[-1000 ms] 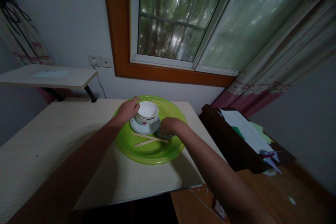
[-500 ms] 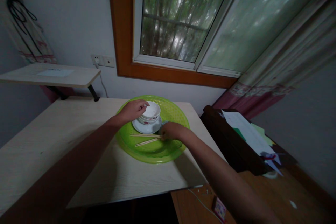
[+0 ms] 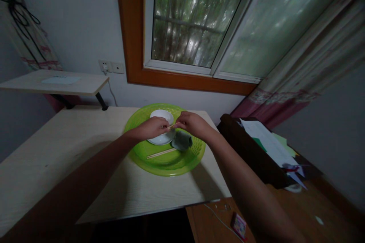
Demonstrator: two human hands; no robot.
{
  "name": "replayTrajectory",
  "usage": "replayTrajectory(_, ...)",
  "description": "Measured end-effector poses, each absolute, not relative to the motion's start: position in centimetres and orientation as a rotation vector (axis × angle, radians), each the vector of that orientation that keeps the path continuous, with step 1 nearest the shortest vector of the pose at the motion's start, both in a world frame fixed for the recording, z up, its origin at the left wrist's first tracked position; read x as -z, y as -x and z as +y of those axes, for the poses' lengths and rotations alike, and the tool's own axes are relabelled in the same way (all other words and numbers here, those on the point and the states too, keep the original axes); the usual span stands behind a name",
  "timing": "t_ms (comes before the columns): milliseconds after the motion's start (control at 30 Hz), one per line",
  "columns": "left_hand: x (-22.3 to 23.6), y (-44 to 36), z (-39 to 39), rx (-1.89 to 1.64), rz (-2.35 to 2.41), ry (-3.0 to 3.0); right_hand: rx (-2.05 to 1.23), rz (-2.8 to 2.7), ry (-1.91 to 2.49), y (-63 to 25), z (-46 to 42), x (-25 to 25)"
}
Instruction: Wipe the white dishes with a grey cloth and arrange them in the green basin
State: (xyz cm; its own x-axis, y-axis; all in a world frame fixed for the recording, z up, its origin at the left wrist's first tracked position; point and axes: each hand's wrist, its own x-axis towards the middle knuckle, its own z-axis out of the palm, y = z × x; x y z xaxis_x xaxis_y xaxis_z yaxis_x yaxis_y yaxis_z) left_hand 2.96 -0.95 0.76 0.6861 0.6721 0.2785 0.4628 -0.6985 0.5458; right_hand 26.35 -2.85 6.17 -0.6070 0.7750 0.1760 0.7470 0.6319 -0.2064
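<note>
A round green plastic tray sits on the light wooden table. In it are a white bowl on a white saucer, a grey cup lying on its side, and one wooden chopstick lying flat. My left hand and my right hand meet above the saucer. Both pinch a second chopstick between their fingertips, one at each end. My left hand hides part of the bowl.
A small wall shelf stands at the left, with wall sockets beside it. Beyond the table are a window and a curtain. A dark cabinet with papers stands right of the table. A small object lies on the wooden floor.
My right hand picked one chopstick off the tray and lifted it. My left hand left the bowl's rim and took the chopstick's other end. The grey cup now shows.
</note>
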Motion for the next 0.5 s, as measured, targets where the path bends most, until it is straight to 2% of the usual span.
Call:
replayTrajectory(167,-0.3,-1.4,0.4,-0.851,1.04,-2.149,-0.107,-2.345,1.463,-27.6,-1.8,-4.3)
replayTrajectory(300,-0.6,-0.5,1.3,-1.011,1.011,-1.707,-0.243,-2.603,1.729,-27.9,-0.6,-0.9)
replayTrajectory(500,-0.7,-0.6,1.9,-1.082,0.897,-1.473,-0.289,-2.658,2.034,-27.3,-0.2,2.3)
